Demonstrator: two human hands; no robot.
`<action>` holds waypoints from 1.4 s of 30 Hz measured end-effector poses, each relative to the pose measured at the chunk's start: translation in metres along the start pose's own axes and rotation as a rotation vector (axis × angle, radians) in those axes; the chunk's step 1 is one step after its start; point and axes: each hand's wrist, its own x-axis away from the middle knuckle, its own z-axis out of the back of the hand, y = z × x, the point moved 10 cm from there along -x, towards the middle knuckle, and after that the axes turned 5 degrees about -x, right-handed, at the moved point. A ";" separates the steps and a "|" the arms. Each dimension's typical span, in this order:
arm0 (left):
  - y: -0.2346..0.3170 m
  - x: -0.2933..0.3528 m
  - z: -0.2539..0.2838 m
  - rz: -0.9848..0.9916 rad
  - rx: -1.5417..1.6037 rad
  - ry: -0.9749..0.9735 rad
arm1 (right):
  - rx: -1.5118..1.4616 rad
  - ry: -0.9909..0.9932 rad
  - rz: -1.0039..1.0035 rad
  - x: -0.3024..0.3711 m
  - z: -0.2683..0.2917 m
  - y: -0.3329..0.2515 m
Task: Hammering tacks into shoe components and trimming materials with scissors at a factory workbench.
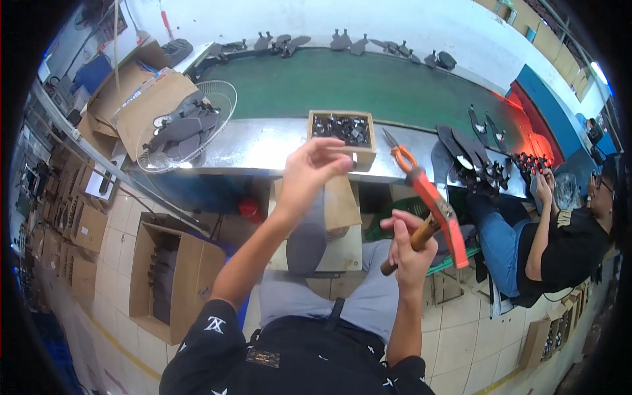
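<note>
My right hand (409, 253) is wrapped round the wooden handle of a hammer (440, 203) with an orange-red head, raised above my right thigh. In front of me my left hand (309, 178) is lifted, its fingers curved with a gap between thumb and fingertips. It hovers by the near side of a wooden box (363, 162) filled with small dark parts. Below that hand a dark grey shoe sole (307, 245) lies on a pale board (343, 258) over my lap, beside a wooden block (342, 214). Orange-handled pliers (403, 157) rest on the metal bench edge right of the box.
A green conveyor belt (283, 85) runs behind the metal bench (263, 141), with soles along its far edge. At left are a wire basket (227, 122) of soles and a cardboard box (191, 283). More soles (454, 148) lie right, near a seated co-worker (559, 243).
</note>
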 end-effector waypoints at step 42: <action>-0.072 0.021 0.067 -0.206 -0.555 -0.015 | 0.460 -0.580 0.084 -0.088 -0.137 0.090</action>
